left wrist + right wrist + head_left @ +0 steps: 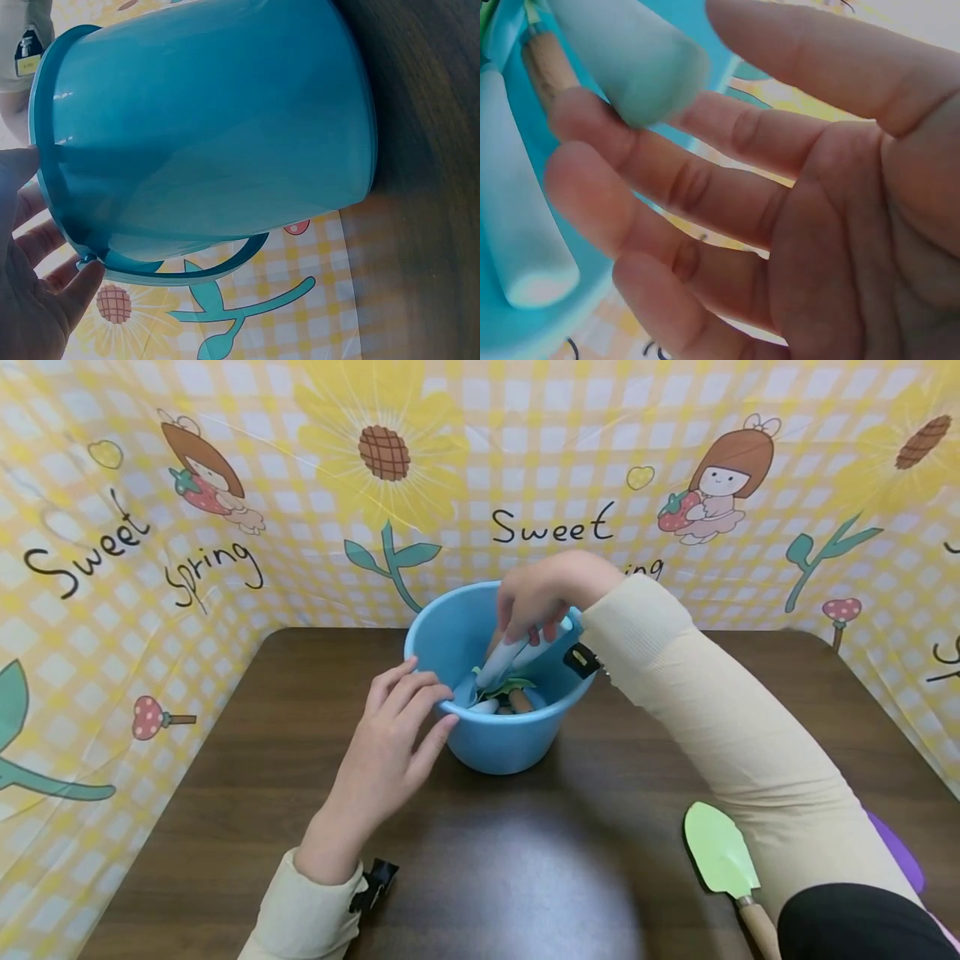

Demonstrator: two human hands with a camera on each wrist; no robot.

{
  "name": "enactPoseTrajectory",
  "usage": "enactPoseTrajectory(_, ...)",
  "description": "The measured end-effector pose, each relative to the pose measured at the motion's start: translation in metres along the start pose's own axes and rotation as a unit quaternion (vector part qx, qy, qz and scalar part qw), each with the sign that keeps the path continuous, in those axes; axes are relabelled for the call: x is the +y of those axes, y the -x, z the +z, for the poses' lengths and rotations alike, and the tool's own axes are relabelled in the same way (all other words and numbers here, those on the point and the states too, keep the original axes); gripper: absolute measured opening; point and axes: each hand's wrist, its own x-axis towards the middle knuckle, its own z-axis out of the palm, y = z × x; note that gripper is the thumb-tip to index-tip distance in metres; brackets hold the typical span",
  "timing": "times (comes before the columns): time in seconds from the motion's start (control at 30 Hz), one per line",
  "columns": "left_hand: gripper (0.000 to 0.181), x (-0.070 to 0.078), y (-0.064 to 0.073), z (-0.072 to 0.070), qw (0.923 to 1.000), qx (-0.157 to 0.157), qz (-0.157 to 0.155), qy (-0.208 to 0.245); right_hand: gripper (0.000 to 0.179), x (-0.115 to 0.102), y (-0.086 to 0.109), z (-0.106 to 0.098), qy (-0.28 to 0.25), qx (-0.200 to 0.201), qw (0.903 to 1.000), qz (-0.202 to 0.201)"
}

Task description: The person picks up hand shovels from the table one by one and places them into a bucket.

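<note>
A light blue bucket (502,745) stands on the table, with garden-tool handles inside it. My left hand (393,727) holds its near left rim, thumb on the outer side and the other fingers over the edge. The left wrist view shows the bucket's hanging handle (225,270) beside the little finger. Reaching into the bucket from the right, my right hand (536,597) is loosely spread beside a white handle (501,664). In the right wrist view this handle's rounded end (656,82) overlaps the index finger, and the thumb stands apart. A second white handle (529,247) lies near the fingertips.
A green trowel (720,852) with a wooden handle lies at the front right, beside my right forearm. A purple item (900,852) shows partly behind that sleeve. Inside the bucket are a wooden handle (519,700) and something green. Yellow checked cloth (480,460) borders the table.
</note>
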Motion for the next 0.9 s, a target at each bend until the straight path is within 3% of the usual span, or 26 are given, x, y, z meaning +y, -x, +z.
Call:
enactPoseTrajectory(0.3, 0.022, 0.001, 0.000, 0.000, 0.9999, -0.004, -0.009, 0.001, 0.036, 0.019, 0.039, -0.004, -0.003, 0.102, 0.9939, -0.042)
enactPoseTrajectory(0.53, 0.022, 0.002, -0.001, 0.000, 0.9999, -0.006, -0.013, -0.001, 0.038, 0.042, 0.081, 0.005, -0.023, 0.198, 0.9780, -0.061)
enactPoseTrajectory(0.9, 0.022, 0.001, 0.000, 0.001, 0.9999, -0.004, -0.013, -0.004, 0.034, 0.096, 0.134, 0.043, -0.032, 0.312, 0.9487, -0.037)
